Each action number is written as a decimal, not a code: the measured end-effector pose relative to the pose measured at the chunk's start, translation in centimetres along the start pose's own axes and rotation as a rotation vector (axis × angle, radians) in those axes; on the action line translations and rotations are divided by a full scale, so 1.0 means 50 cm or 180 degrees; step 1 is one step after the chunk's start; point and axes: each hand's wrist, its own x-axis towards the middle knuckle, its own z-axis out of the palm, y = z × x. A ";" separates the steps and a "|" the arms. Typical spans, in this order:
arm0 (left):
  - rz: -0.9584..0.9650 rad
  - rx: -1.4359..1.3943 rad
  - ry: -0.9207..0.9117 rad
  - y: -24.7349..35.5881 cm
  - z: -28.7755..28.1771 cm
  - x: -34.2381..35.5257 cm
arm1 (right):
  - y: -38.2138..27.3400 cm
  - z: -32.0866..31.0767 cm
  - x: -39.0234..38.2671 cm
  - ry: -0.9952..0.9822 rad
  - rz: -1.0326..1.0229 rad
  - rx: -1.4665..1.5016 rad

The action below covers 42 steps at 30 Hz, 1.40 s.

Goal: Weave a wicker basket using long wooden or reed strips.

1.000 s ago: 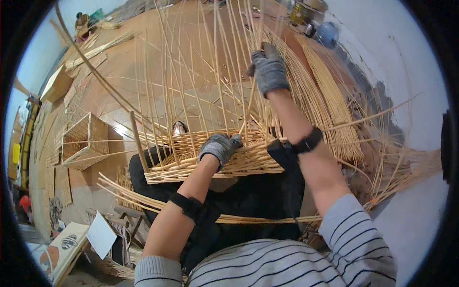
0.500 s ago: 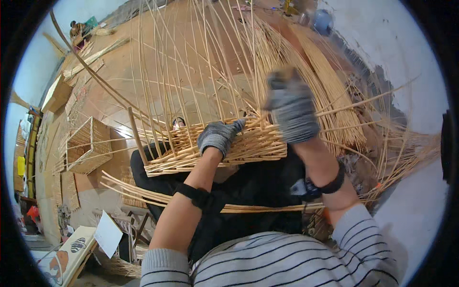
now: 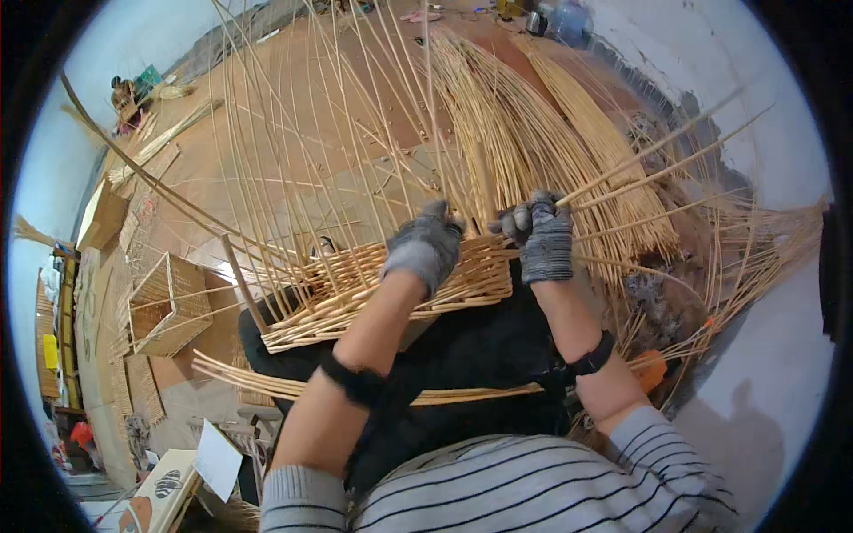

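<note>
A partly woven wicker basket [image 3: 306, 330] lies across my lap, its long upright stakes [image 3: 346, 133] pointing away from me. My left hand [image 3: 425, 249], in a grey knit glove, is closed on the weave near the basket's right end, its fingertips by the stakes. Just beyond that end, my right hand [image 3: 544, 238], gloved the same way, is curled round a wicker rod [image 3: 613, 184] that sticks out to the right. Other rods spread rightward beneath this hand. The fingertips of both hands are partly hidden.
Several loose rods [image 3: 471, 396] lie across my thighs. A large bundle of rods [image 3: 533, 142] is spread on the floor at the far right. To the left stands an open-frame woven box [image 3: 169, 306], with a low table [image 3: 160, 484] nearer me. A white wall borders the right side.
My right hand has come down from above the basket's right end and closed on a rod beside it. My left hand has shifted slightly right along the weave. The view has tilted a little.
</note>
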 end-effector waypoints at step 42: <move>-0.0395 -0.3147 0.1960 -0.558 -0.186 -0.153 | -0.057 0.133 0.156 -0.0569 0.0262 -0.7896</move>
